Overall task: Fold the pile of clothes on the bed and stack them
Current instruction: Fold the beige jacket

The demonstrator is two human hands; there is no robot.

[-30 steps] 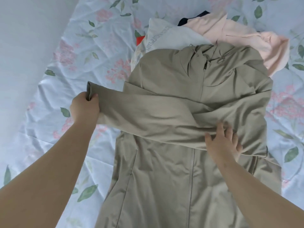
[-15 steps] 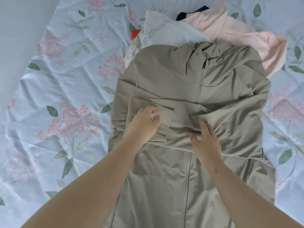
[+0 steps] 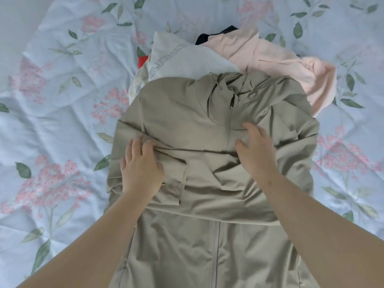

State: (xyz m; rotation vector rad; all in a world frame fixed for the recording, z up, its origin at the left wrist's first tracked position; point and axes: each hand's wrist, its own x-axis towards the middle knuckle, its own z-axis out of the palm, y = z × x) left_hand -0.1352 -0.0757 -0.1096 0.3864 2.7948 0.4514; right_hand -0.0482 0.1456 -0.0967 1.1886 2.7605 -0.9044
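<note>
A khaki hooded zip jacket [image 3: 187, 113] lies front up along the bed, both sleeves folded across its chest. My left hand [image 3: 141, 167] rests flat on the folded left sleeve, fingers straight. My right hand [image 3: 255, 150] presses flat on the chest near the zip, fingers spread. Behind the jacket lies the pile: a white garment with grey lettering [image 3: 182, 59], a pale pink hoodie [image 3: 276, 59], a dark garment's edge [image 3: 209, 36] and a red scrap [image 3: 143, 61].
The bed is covered by a light blue sheet [image 3: 58, 125] printed with pink flowers and green leaves, wrinkled on both sides of the jacket. The jacket's hem runs out of view at the bottom.
My left hand carried the left sleeve from out at the left across onto the chest and now lies flat on it. My right hand slid up toward the collar.
</note>
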